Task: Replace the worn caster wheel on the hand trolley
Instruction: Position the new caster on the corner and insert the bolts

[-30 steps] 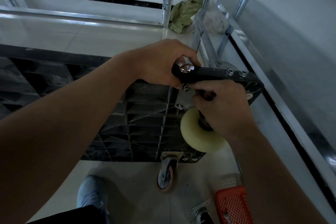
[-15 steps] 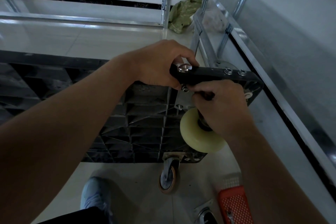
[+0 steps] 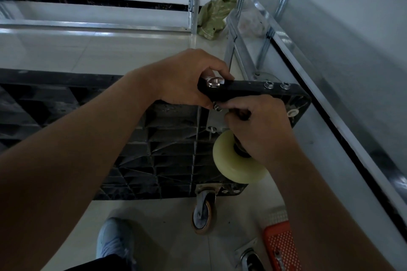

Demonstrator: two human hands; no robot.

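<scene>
The black trolley platform (image 3: pixel 136 138) stands on its edge with its ribbed underside toward me. My left hand (image 3: pixel 187 77) grips the top edge beside a silver bolt head (image 3: pixel 213 82). A pale yellow caster wheel (image 3: pixel 233 160) sits against the upper corner of the underside. My right hand (image 3: pixel 259 125) holds the caster's bracket above the wheel, fingers curled round it near a small nut (image 3: pixel 217 107). What the fingertips pinch is hidden. An older caster (image 3: pixel 203 215) with an orange tread hangs at the platform's lower edge.
A loose caster with its plate (image 3: pixel 248 257) lies on the floor next to an orange perforated basket (image 3: pixel 280 246). Metal shelving posts (image 3: pixel 242 6) and a green bag (image 3: pixel 214 16) stand behind. A long metal rail (image 3: pixel 330 99) runs on the right. My shoe (image 3: pixel 113 242) is below.
Both hands stay where they were on the trolley's corner. My right hand's fingers have shifted slightly on the bracket, and the view has drifted a little.
</scene>
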